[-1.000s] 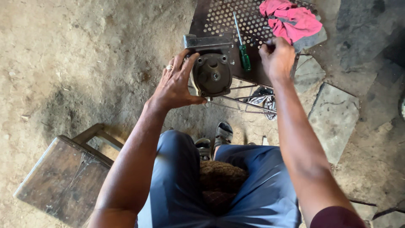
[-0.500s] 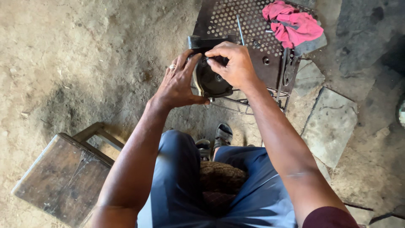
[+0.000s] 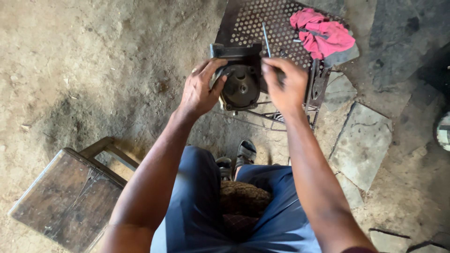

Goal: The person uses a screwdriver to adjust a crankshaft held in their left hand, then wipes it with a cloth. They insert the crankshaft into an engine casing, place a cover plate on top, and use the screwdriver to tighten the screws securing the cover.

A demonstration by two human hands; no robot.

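The round dark metal housing (image 3: pixel 241 87), with a small hub at its centre, sits in the upper middle of the frame, at the near edge of a perforated metal stand (image 3: pixel 248 23). A boxy dark bracket (image 3: pixel 229 50) rises just above it. The left hand (image 3: pixel 200 90) lies against the housing's left side, thumb and fingers curled around its rim, so the housing shows just right of that palm. The right hand (image 3: pixel 283 84) is closed around a tool whose handle is hidden inside the fist; only a thin metal shaft (image 3: pixel 266 40) sticks up from it toward the top of the frame. This hand is just right of the housing, touching or nearly touching its edge; which one cannot be told.

A crumpled pink rag (image 3: pixel 322 33) lies on the stand at the upper right. Flat grey stones (image 3: pixel 363 143) lie on the dirt floor at the right. A worn wooden stool (image 3: pixel 70 199) stands at the lower left. The person's blue trousers (image 3: pixel 197 211) fill the bottom centre, with sandalled feet (image 3: pixel 244 153) below the stand.
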